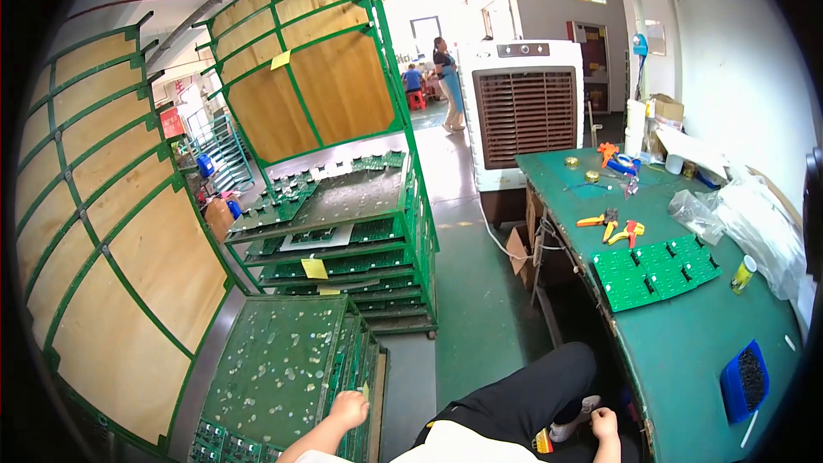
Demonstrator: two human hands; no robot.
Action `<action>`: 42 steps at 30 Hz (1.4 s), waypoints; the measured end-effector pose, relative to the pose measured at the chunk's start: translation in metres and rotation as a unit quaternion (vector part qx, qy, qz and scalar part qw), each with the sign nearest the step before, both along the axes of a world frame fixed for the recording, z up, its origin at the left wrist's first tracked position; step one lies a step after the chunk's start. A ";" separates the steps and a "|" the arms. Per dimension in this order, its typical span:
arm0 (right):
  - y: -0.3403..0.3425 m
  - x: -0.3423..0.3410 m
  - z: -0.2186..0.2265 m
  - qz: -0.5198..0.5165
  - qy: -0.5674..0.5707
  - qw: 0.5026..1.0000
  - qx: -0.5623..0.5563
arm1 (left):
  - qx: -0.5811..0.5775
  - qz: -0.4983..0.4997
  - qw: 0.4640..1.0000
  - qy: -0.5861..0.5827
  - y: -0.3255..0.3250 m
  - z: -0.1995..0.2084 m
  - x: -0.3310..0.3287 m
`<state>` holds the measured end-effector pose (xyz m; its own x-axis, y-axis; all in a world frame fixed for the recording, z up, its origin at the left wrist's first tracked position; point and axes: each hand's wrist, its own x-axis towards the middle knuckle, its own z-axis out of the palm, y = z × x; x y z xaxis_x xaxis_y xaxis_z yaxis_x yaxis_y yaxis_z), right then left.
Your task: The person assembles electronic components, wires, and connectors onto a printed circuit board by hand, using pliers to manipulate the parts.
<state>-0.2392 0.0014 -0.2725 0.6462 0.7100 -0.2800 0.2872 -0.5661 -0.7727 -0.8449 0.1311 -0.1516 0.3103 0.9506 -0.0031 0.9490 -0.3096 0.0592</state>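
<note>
My left hand (349, 410) is closed at the right edge of a low green rack (274, 351), whose top is spotted with pale marks. Whether its curled fingers grip the rack's edge or something else is hidden. Green circuit boards (227, 444) lie at the rack's near end. Down beside the table's front edge is my right hand (605, 423), fingers curled together; anything inside them is too small to make out. On the green table (686, 360) lies a panel of green circuit boards (656, 273) with black parts. Two pairs of pliers (610, 225) with orange, yellow and red handles lie behind it.
A blue bin of small black parts (746, 381) stands at the table's right. Plastic bags (754, 223) lie along the wall. Ahead stands a taller rack of boards (343, 206), beside wood-panelled green frames (129, 206). An air cooler (525, 111) and a person (447, 81) are farther back.
</note>
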 end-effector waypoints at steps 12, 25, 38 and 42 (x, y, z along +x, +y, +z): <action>-0.004 -0.009 0.010 -0.068 0.040 0.982 0.174 | -0.105 -0.208 0.822 -0.520 0.056 0.040 0.310; 0.025 -0.161 0.147 -0.094 0.171 0.903 0.382 | -0.423 -0.527 0.704 -0.219 -0.066 -0.073 0.436; 0.015 -0.170 0.138 -0.019 0.196 0.917 0.347 | -0.395 -0.518 0.718 -0.244 -0.084 -0.084 0.418; 0.006 -0.155 0.134 -0.060 0.161 0.922 0.347 | -0.386 -0.527 0.720 -0.236 -0.087 -0.086 0.413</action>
<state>-0.3941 0.0070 -0.1385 0.6944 0.7192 0.0228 -0.0537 0.0834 -0.9951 -0.4316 0.0440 -0.2375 0.9972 -0.0411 -0.0624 0.0300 -0.5443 0.8384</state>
